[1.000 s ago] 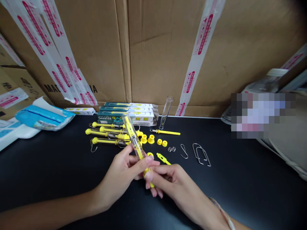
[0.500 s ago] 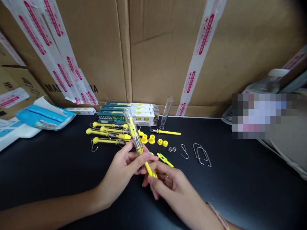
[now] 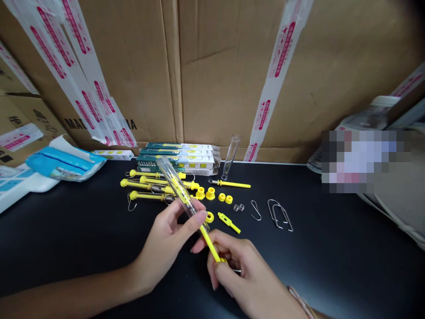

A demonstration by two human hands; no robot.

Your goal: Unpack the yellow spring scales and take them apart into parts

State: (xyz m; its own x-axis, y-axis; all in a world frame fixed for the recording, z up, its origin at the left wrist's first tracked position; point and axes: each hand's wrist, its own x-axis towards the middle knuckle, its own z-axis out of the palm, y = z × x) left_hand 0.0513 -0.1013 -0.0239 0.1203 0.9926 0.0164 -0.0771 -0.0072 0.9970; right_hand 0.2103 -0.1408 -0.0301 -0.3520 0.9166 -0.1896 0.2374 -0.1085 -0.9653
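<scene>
My left hand (image 3: 175, 230) is closed round the lower part of a clear tube (image 3: 171, 175), tilted with its top to the upper left. A yellow rod (image 3: 210, 243) runs out of the tube's lower end. My right hand (image 3: 235, 261) pinches a yellow end piece at the rod's bottom, where a bit of metal wire shows between the fingers. Just beyond the hands lie a yellow ring (image 3: 209, 217) and a yellow slotted piece (image 3: 229, 222).
Yellow spring scales (image 3: 151, 195) lie at left, before stacked small boxes (image 3: 175, 158). A second clear tube (image 3: 231, 157) stands behind a yellow rod with a spring (image 3: 232, 184). Rightward are yellow caps (image 3: 210, 193), small coils (image 3: 238, 207), an S-hook (image 3: 255, 210) and wire hooks (image 3: 280, 215).
My right hand has moved down and slightly right with the rod's end, so more rod shows below the tube. The tube's top has swung left and slightly down, uncovering the yellow ring.
</scene>
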